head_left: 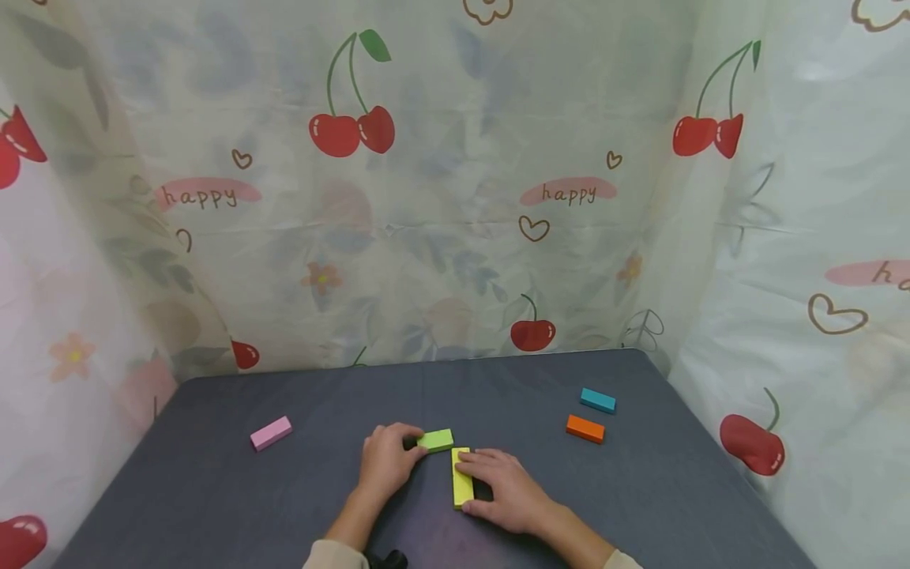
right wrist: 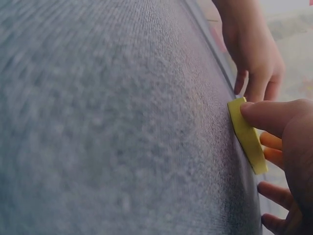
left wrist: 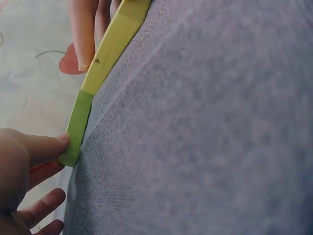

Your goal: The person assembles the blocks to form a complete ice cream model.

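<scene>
Between thumb and forefinger, my left hand (head_left: 387, 458) pinches the left end of a light green block (head_left: 436, 441), which lies on the dark cloth. My right hand (head_left: 508, 490) grips a yellow block (head_left: 462, 488), thumb at its near end and fingers at its far end. The yellow block points away from me, its far end right by the green block's right end. In the left wrist view the green block (left wrist: 78, 122) and yellow block (left wrist: 110, 49) appear end to end. The right wrist view has my right thumb (right wrist: 269, 115) on the yellow block (right wrist: 247, 134).
A pink block (head_left: 271, 434) lies at the left of the dark table (head_left: 320, 403). At the right are a blue block (head_left: 598, 401) and, just nearer, an orange block (head_left: 585, 429). A cherry-printed curtain (head_left: 441, 261) hangs behind and along both sides.
</scene>
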`<state>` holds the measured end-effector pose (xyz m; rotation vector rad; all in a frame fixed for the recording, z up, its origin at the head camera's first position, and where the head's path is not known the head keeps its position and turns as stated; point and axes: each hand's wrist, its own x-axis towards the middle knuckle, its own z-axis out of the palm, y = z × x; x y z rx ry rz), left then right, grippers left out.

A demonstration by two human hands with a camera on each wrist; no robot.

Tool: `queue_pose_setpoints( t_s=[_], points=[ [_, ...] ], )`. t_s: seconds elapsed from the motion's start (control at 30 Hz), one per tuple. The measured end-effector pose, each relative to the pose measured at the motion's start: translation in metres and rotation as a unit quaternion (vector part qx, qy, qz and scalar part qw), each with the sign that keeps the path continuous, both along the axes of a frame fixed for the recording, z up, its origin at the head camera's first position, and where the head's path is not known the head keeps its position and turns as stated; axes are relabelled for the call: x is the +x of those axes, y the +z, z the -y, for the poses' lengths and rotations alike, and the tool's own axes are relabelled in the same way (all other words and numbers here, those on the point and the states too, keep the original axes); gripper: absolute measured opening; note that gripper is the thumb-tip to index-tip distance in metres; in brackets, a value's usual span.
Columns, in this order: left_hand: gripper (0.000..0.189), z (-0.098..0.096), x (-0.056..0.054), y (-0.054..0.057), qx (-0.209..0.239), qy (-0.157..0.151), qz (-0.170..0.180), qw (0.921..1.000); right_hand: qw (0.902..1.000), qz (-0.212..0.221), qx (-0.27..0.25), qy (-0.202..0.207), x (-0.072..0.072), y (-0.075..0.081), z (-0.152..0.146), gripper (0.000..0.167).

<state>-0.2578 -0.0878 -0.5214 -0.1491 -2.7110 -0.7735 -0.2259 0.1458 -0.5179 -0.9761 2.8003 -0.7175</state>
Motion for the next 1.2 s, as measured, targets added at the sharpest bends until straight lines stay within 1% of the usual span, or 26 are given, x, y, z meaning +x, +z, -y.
queue_pose_setpoints(
  t_s=[0.1,0.2,0.57,0.83,1.0,1.2],
  points=[
    [0.024,-0.001,0.0,-0.001,0.0,-0.009,-0.007,0.9999,1.0,0.0,-0.002,0.002,0.0,0.0,0.001,0.057],
    [0.024,-0.001,0.0,-0.001,0.001,-0.015,-0.006,0.9999,1.0,0.0,-0.003,0.007,0.001,0.0,0.003,0.057],
    [0.023,-0.004,0.001,0.003,0.002,-0.029,0.018,0.9994,0.9996,-0.002,-0.007,0.028,0.001,0.0,0.006,0.057],
    [0.023,-0.006,0.003,0.004,0.001,-0.035,0.018,0.9992,0.9995,0.012,-0.005,0.029,0.002,0.001,0.01,0.057],
    [0.023,-0.007,0.003,0.005,-0.001,-0.042,0.017,0.999,0.9992,-0.002,-0.005,0.04,0.003,0.002,0.011,0.056],
    [0.022,-0.008,0.003,0.007,0.0,-0.049,0.02,0.9986,0.9991,-0.004,-0.007,0.043,0.004,0.001,0.012,0.055]
  ],
)
